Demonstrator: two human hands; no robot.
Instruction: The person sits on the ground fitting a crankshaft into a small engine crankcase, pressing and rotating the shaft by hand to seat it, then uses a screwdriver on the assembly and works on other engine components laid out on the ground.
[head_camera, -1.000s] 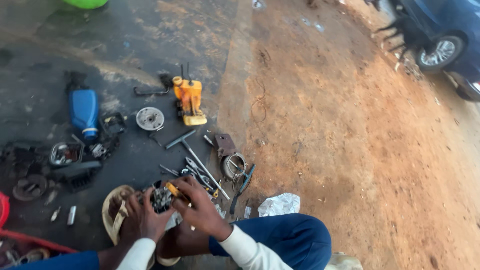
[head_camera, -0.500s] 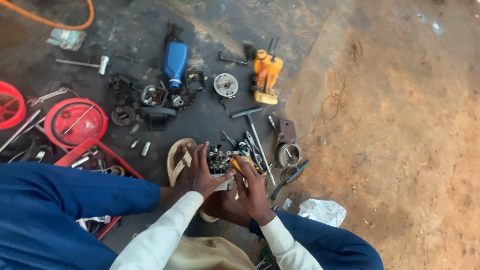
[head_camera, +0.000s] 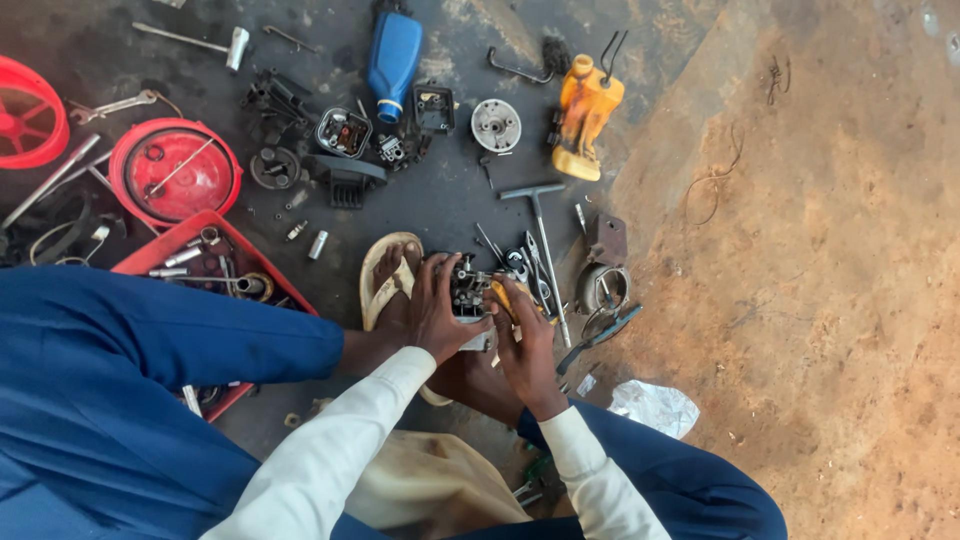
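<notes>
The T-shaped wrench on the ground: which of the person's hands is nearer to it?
Right. The right hand lies just beside the T-shaped wrench, while the left hand sits farther off, across the small engine part.

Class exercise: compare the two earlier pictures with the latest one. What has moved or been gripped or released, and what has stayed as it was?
Mostly the camera view shifted: it swung left and tilted down, bringing the red cover and red tray into sight. The left hand still grips the small engine part; the right hand still works at it with a yellow-handled tool. Nothing was let go. The blue bottle, yellow tool and T-handle wrench lie unmoved.
</notes>
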